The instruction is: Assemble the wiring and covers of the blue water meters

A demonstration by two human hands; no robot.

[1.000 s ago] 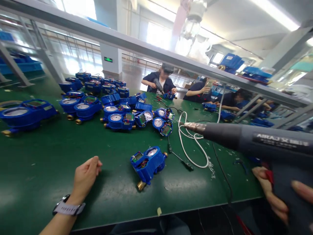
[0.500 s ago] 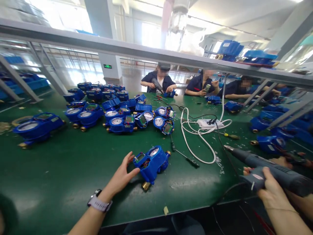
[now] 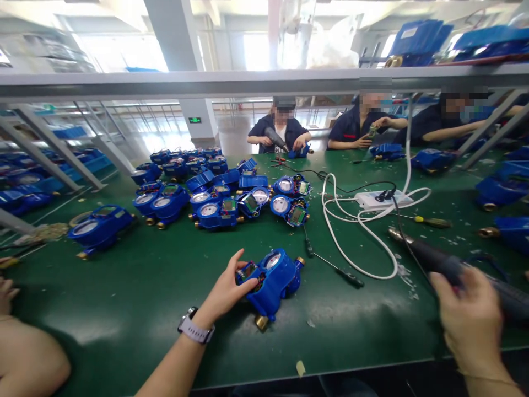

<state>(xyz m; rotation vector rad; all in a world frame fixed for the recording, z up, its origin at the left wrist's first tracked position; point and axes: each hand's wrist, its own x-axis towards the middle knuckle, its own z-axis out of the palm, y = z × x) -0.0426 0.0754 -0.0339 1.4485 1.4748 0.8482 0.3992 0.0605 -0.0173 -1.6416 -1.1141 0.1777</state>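
My left hand (image 3: pixel 232 286) grips the near-left end of a blue water meter (image 3: pixel 270 289), thumb over its open compartment and fingers behind. The meter has a round white dial, exposed wiring, a small circuit board and brass threaded ends, and it sits tilted on the green table. At the right, my right hand (image 3: pixel 471 314) is at a dark heat gun (image 3: pixel 433 253), whose metal nozzle points left, low over the tabletop. Motion blurs that hand's fingers, so I cannot tell whether they still grip the gun.
Several blue meters (image 3: pixel 217 212) stand grouped beyond my left hand. A screwdriver (image 3: pixel 334 270), a white power strip (image 3: pixel 382 199) with looping cable and a yellow-tipped screwdriver (image 3: pixel 432 221) lie to the right. A shelf beam (image 3: pixel 248 82) crosses overhead. Co-workers sit opposite; another person's arm (image 3: pixel 28 353) is at left.
My left hand has closed onto the water meter's end, its thumb now over the compartment. The heat gun, earlier held raised in my right hand, is lower. The view has turned slightly left.
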